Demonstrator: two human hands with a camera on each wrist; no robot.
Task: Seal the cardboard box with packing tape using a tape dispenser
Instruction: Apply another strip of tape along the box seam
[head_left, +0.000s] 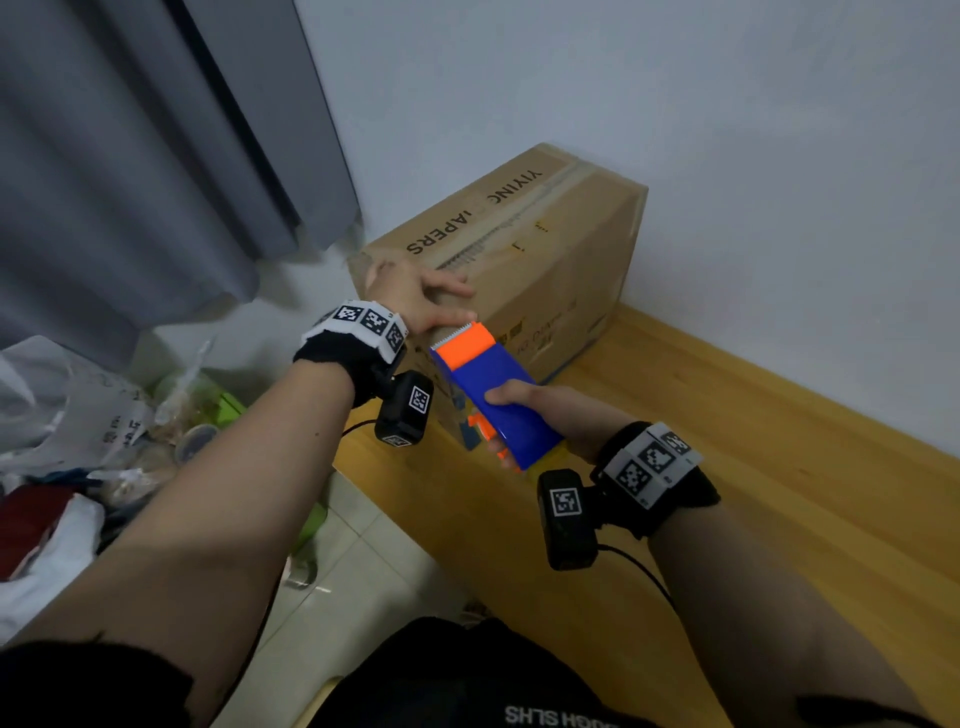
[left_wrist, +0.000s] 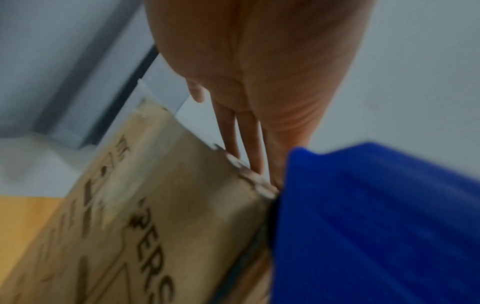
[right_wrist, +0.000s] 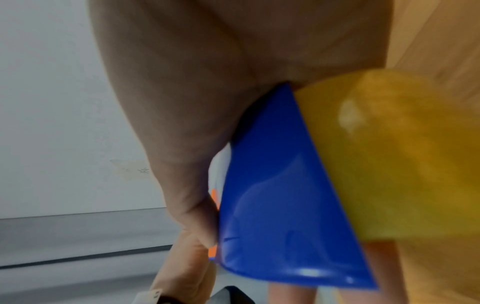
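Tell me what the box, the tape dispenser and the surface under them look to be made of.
Box: matte brown corrugated cardboard, judging by printed lettering and a frayed edge. Tape dispenser: glossy blue and orange moulded plastic, with highlights on its shell. Surface: yellowish wood or wood-look laminate, faint grain visible; which one is unclear.

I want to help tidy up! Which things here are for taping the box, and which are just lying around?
For the job:
cardboard box, steadied by the left hand
blue and orange tape dispenser, gripped by the right hand
wooden table under the box

Just lying about:
plastic bags on the floor
grey curtain
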